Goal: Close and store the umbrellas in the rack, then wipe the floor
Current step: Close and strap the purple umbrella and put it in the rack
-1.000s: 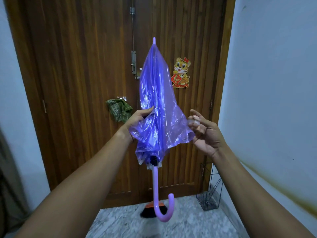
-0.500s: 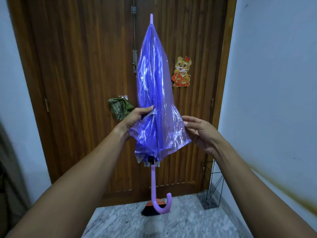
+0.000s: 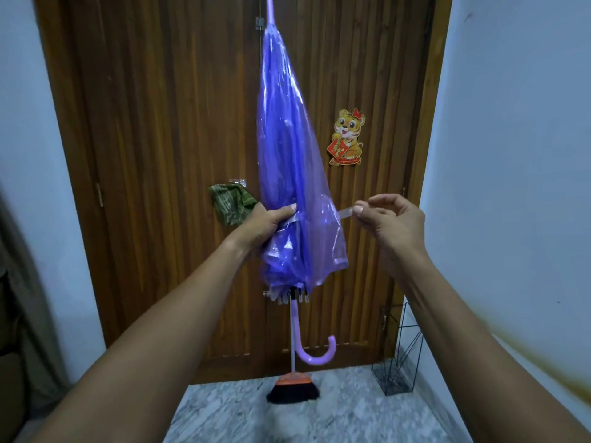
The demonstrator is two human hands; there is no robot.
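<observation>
Clearly the person holds the purple umbrella (image 3: pixel 289 161) upright, tip toward the ceiling and hooked handle (image 3: pixel 315 353) hanging below, so the folded canopy falls in around the shaft and can be bound. Their left hand (image 3: pixel 267 225) is clamped around the canopy low down, fingers wrapped to bunch the loose plastic. Just to the right of that grip, the right hand (image 3: pixel 388 219) pinches the end of the clear closing strap (image 3: pixel 343 213) between thumb and forefinger and draws it taut away from the canopy, probably to wind it round and fasten it. Far below and to the right of both hands, a black wire rack (image 3: pixel 398 353) waits by the wall, where the umbrella should go. I count one umbrella, one strap, one rack, one broom (image 3: pixel 293 386) against the door (image 3: pixel 160 155), and one green cloth (image 3: pixel 230 206) hung just left of the gripping hand, perhaps meant for the floor (image 3: pixel 335 417).
</observation>
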